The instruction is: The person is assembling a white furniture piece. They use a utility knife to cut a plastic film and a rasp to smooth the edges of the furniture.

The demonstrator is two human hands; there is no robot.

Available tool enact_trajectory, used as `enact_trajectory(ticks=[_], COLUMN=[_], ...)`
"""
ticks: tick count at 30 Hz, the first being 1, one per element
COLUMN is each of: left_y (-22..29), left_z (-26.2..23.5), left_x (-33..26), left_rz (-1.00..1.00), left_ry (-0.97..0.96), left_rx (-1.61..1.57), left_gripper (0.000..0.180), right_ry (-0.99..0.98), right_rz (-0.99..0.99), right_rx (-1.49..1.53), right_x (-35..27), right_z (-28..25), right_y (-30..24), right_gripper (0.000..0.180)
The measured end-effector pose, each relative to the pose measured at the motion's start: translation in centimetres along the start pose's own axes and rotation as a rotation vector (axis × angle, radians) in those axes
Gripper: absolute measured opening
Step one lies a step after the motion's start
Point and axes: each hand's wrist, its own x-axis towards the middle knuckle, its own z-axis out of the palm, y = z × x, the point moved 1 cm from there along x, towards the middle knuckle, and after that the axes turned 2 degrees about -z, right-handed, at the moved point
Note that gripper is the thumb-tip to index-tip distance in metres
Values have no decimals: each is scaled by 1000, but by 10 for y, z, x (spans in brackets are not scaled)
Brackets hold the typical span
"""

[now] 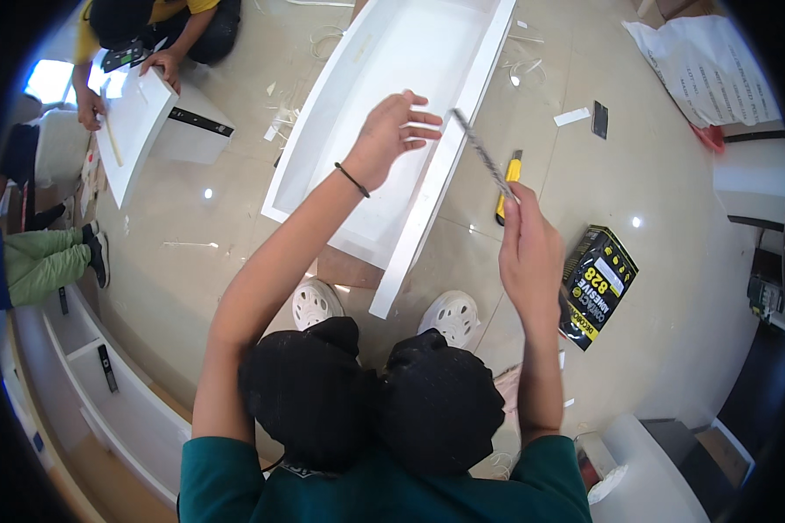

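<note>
We were crouching on the glossy beige floor (pixel 672 288) over a long white open box made of board panels (pixel 384 105), which lay flat in front of our knees. Our left hand (pixel 392 135) rested on the right wall of this box, near its upper edge; the fingers were stretched out and slightly spread, not gripping anything. Our right hand (pixel 528 253) was raised beside the box, and its fingers were closed in a pinch around the lower end of a thin grey metal strip with a rough edge, like a saw blade or a file (pixel 482 155). The upper end of the strip pointed toward the left fingertips and the top of the wall, but we could not tell if it touched the board.

As far as we could judge, the box was already put together, with its walls standing, and the work on the edge of the wall seemed to be only in the middle; small white scraps (pixel 275 131) lay around.

We counted one yellow utility knife (pixel 508 185) on the floor just right of the box, one black and yellow adhesive package (pixel 597 283) near our right hand, and one white printed bag (pixel 711 65) farther away. One other person (pixel 161 35) at the upper left held one more white panel (pixel 135 126) with both hands. One white shelf unit (pixel 105 392) stood at the left.
</note>
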Motion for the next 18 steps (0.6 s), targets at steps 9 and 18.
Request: enact_trajectory(ticks=[9,18], left_y=[-3,-19], left_z=[11,33], left_x=[-3,-14], left_rz=[217,337], left_ry=[36,92], left_rx=[215,93], left_gripper=[71,73], right_ry=[-499,-751], right_rz=[-538,-491], right_rx=[-675,-962], right_x=[31,38], right_z=[-36,-47], right_y=[-50,-103], right_gripper=[23,38])
